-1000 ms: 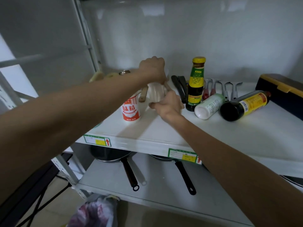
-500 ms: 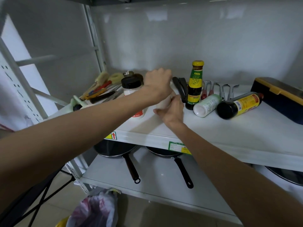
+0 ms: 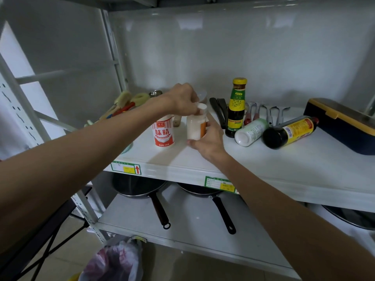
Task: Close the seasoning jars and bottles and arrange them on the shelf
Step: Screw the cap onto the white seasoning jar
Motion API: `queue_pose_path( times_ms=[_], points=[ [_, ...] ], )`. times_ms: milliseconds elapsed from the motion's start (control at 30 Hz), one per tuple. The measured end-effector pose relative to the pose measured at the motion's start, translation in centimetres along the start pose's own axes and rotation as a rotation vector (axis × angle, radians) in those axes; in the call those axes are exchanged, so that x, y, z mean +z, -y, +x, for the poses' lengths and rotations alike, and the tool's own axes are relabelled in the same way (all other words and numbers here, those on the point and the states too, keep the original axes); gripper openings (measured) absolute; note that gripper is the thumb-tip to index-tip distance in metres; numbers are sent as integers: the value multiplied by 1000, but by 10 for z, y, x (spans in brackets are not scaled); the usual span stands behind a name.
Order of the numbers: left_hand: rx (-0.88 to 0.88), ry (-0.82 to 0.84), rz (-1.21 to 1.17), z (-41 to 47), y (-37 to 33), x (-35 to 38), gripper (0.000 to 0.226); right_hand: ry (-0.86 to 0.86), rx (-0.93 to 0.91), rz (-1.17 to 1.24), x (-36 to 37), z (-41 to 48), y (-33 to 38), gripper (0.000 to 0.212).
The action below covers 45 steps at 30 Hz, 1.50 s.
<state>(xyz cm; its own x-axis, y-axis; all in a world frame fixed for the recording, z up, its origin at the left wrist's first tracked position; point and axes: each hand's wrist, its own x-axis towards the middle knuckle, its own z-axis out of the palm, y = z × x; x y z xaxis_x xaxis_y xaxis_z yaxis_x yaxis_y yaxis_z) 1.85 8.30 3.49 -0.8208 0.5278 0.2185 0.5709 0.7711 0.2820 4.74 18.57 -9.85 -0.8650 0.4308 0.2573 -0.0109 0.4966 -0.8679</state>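
Observation:
A white seasoning jar (image 3: 194,126) with an orange label stands upright on the white shelf (image 3: 263,169). My right hand (image 3: 207,142) wraps its lower right side. My left hand (image 3: 180,100) pinches the jar's white cap (image 3: 202,107) at its top. A red-and-white jar (image 3: 163,132) stands just left of it, its top hidden by my left wrist. Right of the jar a dark bottle with a yellow cap (image 3: 236,107) stands upright. A white bottle (image 3: 250,132) and a dark bottle with a yellow label (image 3: 290,132) lie on their sides.
Black tongs (image 3: 219,110) and metal utensils (image 3: 272,114) lie at the back. Brushes and tools (image 3: 121,106) fill the shelf's left end. A dark box with a yellow rim (image 3: 343,124) sits at right. Two pans (image 3: 142,187) rest on the lower shelf, a plastic bag (image 3: 113,262) below.
My left hand has lifted from covering the jar to pinching its cap. The jar's white body now shows between my hands. The view has shifted left and down slightly.

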Motion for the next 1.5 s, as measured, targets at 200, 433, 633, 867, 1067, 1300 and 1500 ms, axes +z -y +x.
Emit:
queue_pose_path(
  times_ms=[200,433,633,867,1067,1300,1500],
  points=[
    [34,-17,-20,2,-2,6,53,154,-27,45,-11,1,-6,76],
    [156,74,94,0,2,-4,41,139,-40,174,-11,1,-7,76],
    [227,86,83,-3,13,-4,42,151,-47,133,-12,9,-12,67],
    [218,83,61,3,6,-5,44,66,-21,106,-8,11,-12,68],
    [235,3,28,7,0,2,38,35,-37,80,-5,9,-14,76],
    [227,-9,2,7,3,3,37,50,-31,69,-5,7,-14,80],
    [215,18,2,6,-1,1,35,125,-35,-54,-20,-1,-7,90]
  ],
)
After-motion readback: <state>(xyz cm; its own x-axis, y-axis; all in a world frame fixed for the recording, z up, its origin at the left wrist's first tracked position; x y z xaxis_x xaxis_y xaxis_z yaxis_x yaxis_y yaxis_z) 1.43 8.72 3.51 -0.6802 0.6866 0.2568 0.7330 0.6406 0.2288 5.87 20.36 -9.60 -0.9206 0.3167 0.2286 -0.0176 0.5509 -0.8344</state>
